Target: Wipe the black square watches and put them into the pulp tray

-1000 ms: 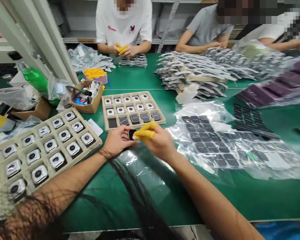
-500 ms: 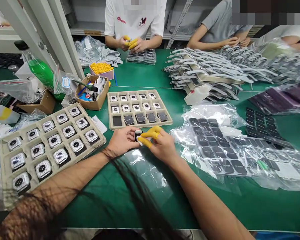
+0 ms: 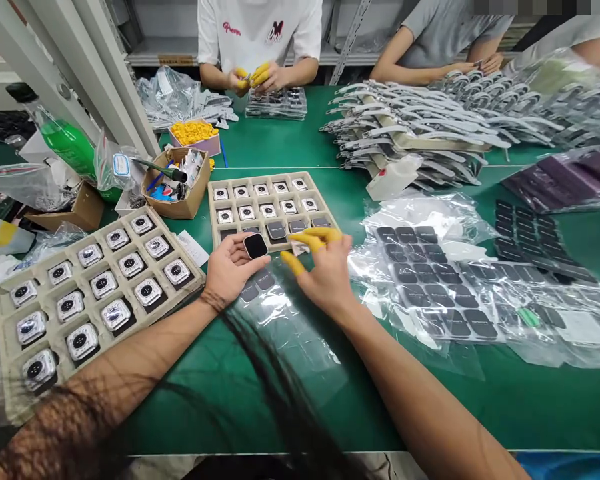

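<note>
My left hand (image 3: 229, 267) grips a smartwatch body (image 3: 255, 246) by its edges, its black screen tilted up toward me. Yellow finger cots cover the thumb and some fingers of my right hand (image 3: 325, 267). A small whitish piece (image 3: 300, 247), like a wipe or film, shows between those fingers, a short way right of the watch. Just beyond both hands lies a beige tray (image 3: 275, 177) of watch bodies, with dark square film pieces (image 3: 276, 230) in its nearest row. Under the hands, a clear plastic sheet (image 3: 295, 327) carries a couple of dark squares.
At left stands a second beige tray (image 3: 175, 300) of watch bodies. Sheets of dark square stickers (image 3: 435, 273) lie at right, before a pile of grey straps (image 3: 410, 120). Farther back are a cardboard box (image 3: 195, 193), a green bottle (image 3: 65, 133) and co-workers' hands (image 3: 253, 77).
My right hand has drawn away from the watch to the right with the whitish piece. My left hand has moved slightly left and up, and the watch's black screen now shows fully.
</note>
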Available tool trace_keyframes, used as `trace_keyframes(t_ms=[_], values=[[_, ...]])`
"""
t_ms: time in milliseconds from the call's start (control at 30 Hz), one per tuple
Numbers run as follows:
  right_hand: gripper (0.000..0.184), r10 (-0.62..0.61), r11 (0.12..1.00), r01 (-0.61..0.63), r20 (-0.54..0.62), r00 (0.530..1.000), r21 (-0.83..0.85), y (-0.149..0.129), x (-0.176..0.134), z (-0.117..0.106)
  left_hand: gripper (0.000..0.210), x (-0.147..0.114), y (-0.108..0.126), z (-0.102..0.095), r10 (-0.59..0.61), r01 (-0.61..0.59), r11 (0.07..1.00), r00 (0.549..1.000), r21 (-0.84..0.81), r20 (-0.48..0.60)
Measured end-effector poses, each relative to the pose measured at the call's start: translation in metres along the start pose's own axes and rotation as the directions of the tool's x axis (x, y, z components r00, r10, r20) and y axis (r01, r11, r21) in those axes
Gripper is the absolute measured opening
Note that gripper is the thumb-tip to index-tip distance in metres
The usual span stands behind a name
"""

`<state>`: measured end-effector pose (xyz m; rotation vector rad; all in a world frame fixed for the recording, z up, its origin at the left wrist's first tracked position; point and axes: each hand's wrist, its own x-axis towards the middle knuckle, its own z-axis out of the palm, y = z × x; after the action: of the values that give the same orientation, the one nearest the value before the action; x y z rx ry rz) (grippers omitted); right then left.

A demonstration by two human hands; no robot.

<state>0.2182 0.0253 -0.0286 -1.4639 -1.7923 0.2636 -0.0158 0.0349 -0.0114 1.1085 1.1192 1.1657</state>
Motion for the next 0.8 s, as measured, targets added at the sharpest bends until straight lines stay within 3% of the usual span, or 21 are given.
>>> trace_keyframes(t_ms=[100,167,367,433,567,667,800], values=[[0.039,-0.128,0.983,0.086,0.272,0.954,0.161,0.002,-0.003,0.002,0.071,0.003,-0.003,0.0,0.024,-0.025,1.0,0.998,-0.012,-0.062],[0.036,-0.138,0.975,0.065,0.348,0.927,0.214,0.002,-0.002,0.006,0.071,0.004,-0.004,0.0,0.02,-0.021,1.0,0.997,-0.017,-0.073],[0.022,0.056,0.97,-0.116,0.267,0.962,0.214,0.007,-0.001,0.002,0.071,0.002,-0.002,0.0,0.002,-0.002,1.0,1.0,-0.003,-0.021],[0.021,0.134,0.926,-0.209,0.242,0.961,0.315,0.009,-0.005,-0.003,0.07,0.001,-0.001,0.0,-0.004,0.004,1.0,1.0,-0.007,0.005],[0.038,0.263,0.786,-0.357,0.249,0.932,0.505,0.009,-0.009,-0.007,0.074,0.0,0.0,-0.001,-0.028,0.029,0.999,0.999,-0.016,0.039],[0.041,0.288,0.746,-0.369,0.231,0.929,0.554,0.003,-0.009,-0.003,0.074,0.001,0.0,-0.002,-0.026,0.027,0.998,0.999,-0.049,0.022],[0.039,0.228,0.798,-0.314,0.224,0.948,0.515,-0.003,-0.004,-0.009,0.073,0.002,-0.001,-0.002,-0.041,0.04,0.998,0.999,-0.046,-0.004]])
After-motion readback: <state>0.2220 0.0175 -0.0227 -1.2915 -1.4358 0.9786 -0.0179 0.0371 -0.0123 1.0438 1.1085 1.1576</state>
